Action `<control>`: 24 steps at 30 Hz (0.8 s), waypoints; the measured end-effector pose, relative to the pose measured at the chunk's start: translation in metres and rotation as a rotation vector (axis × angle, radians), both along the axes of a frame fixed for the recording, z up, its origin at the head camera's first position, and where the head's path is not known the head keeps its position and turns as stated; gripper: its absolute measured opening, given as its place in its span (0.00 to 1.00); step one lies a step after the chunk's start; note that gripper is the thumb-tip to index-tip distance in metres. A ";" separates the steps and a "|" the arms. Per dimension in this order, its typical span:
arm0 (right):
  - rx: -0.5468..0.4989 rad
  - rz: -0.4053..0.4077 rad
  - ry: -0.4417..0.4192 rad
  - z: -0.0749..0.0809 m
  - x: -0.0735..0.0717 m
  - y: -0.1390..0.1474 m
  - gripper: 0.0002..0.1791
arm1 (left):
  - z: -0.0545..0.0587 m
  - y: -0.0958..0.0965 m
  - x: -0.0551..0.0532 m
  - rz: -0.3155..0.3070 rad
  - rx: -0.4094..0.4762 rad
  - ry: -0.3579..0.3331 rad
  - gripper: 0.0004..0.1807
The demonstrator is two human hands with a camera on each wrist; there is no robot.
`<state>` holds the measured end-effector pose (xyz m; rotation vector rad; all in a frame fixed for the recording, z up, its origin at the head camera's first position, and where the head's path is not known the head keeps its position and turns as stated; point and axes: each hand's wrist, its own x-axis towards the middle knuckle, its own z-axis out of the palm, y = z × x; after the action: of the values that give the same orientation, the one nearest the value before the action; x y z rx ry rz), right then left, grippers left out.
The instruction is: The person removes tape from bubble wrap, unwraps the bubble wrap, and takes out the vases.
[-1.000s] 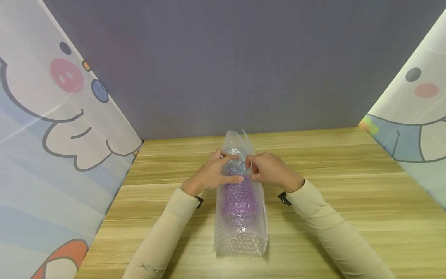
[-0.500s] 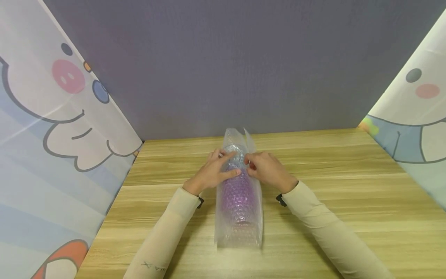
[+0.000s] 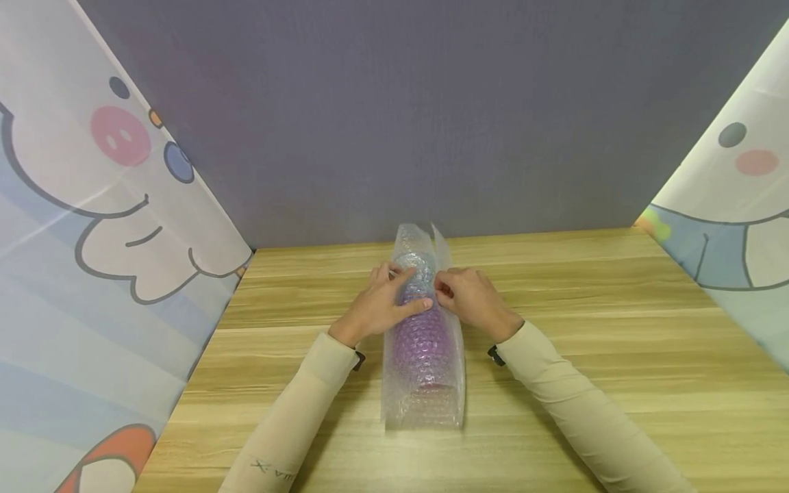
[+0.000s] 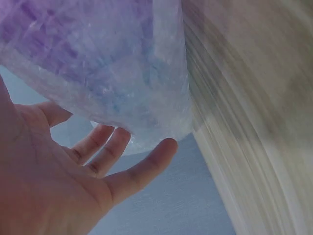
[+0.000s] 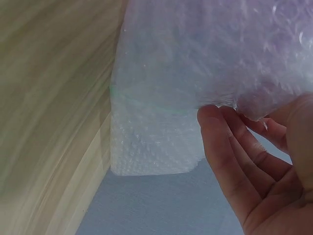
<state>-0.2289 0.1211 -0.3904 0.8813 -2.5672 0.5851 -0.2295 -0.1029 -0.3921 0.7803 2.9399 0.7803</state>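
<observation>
A long bubble-wrap sheet (image 3: pixel 425 407) is rolled around a purple and pale-blue, bottle-shaped thing (image 3: pixel 422 342), which lies lengthwise away from me. Its exact kind is blurred by the plastic. My left hand (image 3: pixel 379 305) rests on the roll's left side, thumb on top, fingers spread and loosely bent; the left wrist view shows its fingertips (image 4: pixel 168 146) against the wrap. On the right, my right hand (image 3: pixel 471 298) pinches the loose edge of the wrap between thumb and curled fingers. In the right wrist view the plastic (image 5: pixel 151 142) hangs past those fingers (image 5: pixel 220 152).
The roll lies on a wood-grain table (image 3: pixel 592 329). A grey panel (image 3: pixel 431 123) stands along the table's back edge, close to the far end of the wrap. Cartoon-printed sheets (image 3: pixel 142 226) enclose the left and right sides.
The roll's near end has shifted slightly away from me, and its right flap has drawn inward. Both hands stay near the same spots, with the left thumb moving slightly.
</observation>
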 end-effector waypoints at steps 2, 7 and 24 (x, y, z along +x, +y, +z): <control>-0.009 -0.003 -0.009 0.000 0.000 0.000 0.06 | 0.000 0.001 0.001 0.006 -0.005 -0.007 0.49; -0.035 -0.008 -0.045 -0.003 -0.001 -0.002 0.04 | 0.001 -0.001 0.004 0.027 0.008 -0.034 0.50; -0.109 -0.039 -0.087 -0.003 -0.001 -0.001 0.03 | -0.001 0.001 0.004 0.012 0.019 -0.038 0.49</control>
<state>-0.2295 0.1205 -0.3933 0.7843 -2.5949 0.7598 -0.2252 -0.1015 -0.3928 0.7408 2.9111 0.8156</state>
